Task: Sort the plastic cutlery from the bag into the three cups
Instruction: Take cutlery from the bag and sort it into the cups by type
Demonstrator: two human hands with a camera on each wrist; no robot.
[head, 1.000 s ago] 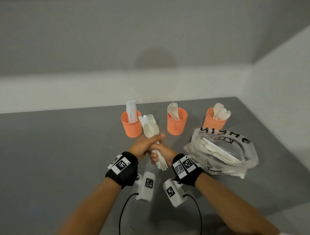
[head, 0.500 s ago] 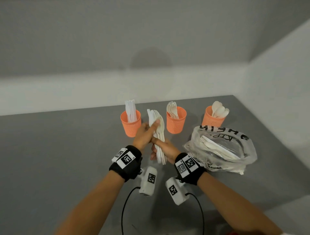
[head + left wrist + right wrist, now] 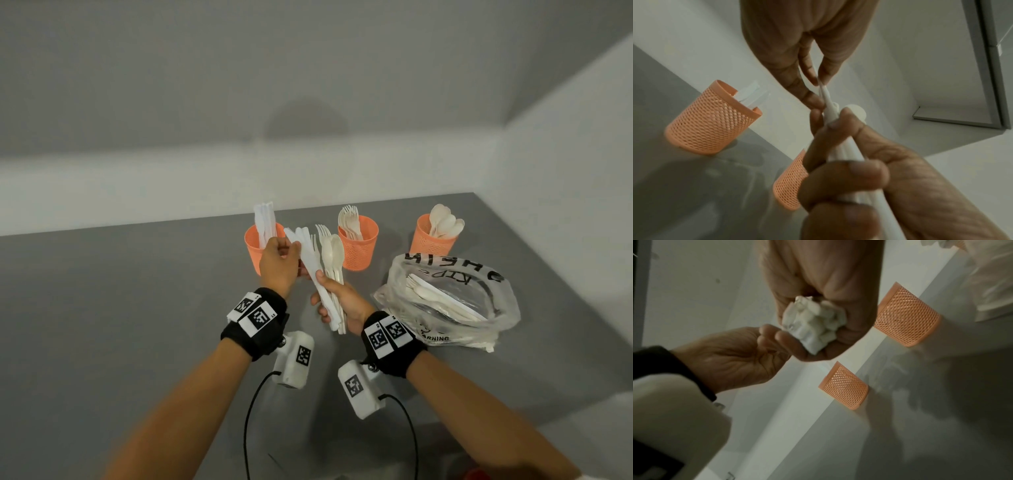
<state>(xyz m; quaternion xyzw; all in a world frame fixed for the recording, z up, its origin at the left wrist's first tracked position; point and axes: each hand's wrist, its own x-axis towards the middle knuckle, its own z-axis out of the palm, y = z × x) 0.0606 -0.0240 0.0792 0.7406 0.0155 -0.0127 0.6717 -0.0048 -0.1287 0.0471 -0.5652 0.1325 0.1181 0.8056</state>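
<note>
My right hand (image 3: 325, 296) grips a bundle of plastic cutlery (image 3: 329, 260) by the handles, with spoons, forks and knives fanned upward. My left hand (image 3: 293, 251) pinches the white knives (image 3: 305, 250) at the bundle's left edge; the left wrist view shows its fingertips (image 3: 809, 97) closed on a white tip. Three orange mesh cups stand behind: the left cup (image 3: 253, 246) holds knives, the middle cup (image 3: 359, 248) forks, the right cup (image 3: 431, 240) spoons. The bundle's handle ends (image 3: 813, 324) stick out of my right fist.
A clear plastic bag (image 3: 455, 308) with black lettering lies at the right on the grey table (image 3: 120, 308) and still holds several pieces of cutlery. White walls close the table at the back and right. Cables hang from both wrist cameras.
Both hands have risen slightly toward the cups. My left hand slid from the front of the bundle to its left side, spreading the white knives away from the spoons and forks.
</note>
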